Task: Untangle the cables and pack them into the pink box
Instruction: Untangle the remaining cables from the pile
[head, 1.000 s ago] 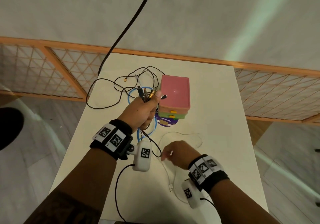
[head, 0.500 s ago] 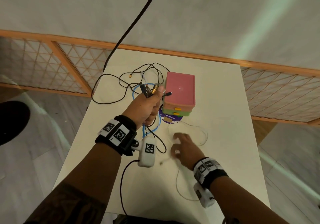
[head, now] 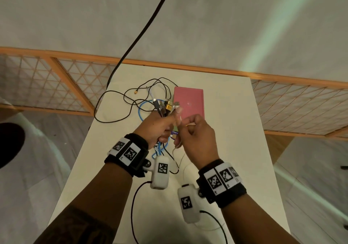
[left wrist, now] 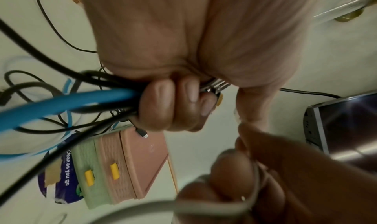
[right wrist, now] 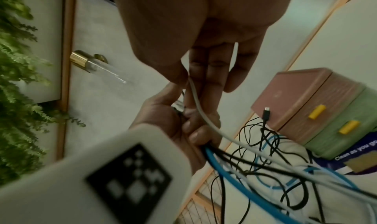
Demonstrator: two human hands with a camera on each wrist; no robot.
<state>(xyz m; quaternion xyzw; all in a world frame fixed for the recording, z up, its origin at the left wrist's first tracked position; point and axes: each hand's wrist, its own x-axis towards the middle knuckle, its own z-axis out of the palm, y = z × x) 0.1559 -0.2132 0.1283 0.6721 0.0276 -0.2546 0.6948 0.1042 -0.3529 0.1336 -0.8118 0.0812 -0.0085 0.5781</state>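
Observation:
My left hand (head: 162, 123) is raised over the table and grips a bundle of cable ends (head: 163, 106), blue and black, with the plugs sticking up out of the fist. The blue cable (left wrist: 61, 101) and the black cables (head: 113, 119) trail down from it onto the table. My right hand (head: 186, 127) is right beside the left thumb and pinches a thin white cable (right wrist: 204, 114), which hangs down to the table. The pink box (head: 189, 104) lies closed just behind both hands, stacked on a green box (right wrist: 342, 130). A loose black plug (right wrist: 266, 113) dangles in front of the pink box.
The white table (head: 226, 111) is narrow, with open floor to the left and right. A wooden lattice fence (head: 56, 85) runs behind it. A thick black cord (head: 143, 32) rises from the table's back edge. A purple sticker (left wrist: 65, 179) lies under the boxes.
My right hand rose from the table with the white cable and came up next to the left thumb. The left hand kept its hold on the bundle.

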